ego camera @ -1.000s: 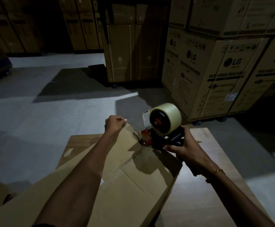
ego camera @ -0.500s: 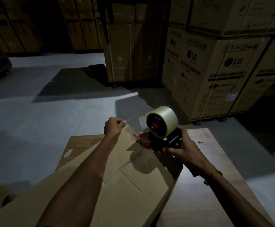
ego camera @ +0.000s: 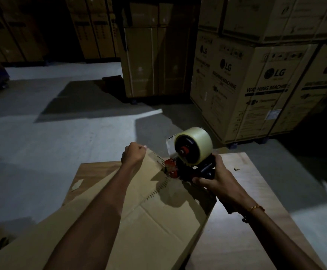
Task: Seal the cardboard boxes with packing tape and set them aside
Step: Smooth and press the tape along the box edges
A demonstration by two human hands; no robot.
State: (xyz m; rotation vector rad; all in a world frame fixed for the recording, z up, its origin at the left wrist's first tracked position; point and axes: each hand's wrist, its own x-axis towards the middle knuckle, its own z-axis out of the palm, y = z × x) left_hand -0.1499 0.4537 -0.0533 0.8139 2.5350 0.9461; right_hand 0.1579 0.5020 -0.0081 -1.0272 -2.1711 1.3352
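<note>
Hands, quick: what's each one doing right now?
Left hand: curled, gripping the cardboard box at its far end.
Right hand: gripping the tape dispenser handle.

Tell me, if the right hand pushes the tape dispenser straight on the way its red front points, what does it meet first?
Most likely the left hand, which is curled at the far edge of the brown cardboard box, just beyond the red-and-black tape dispenser gripped by the right hand. Depth is unclear.
</note>
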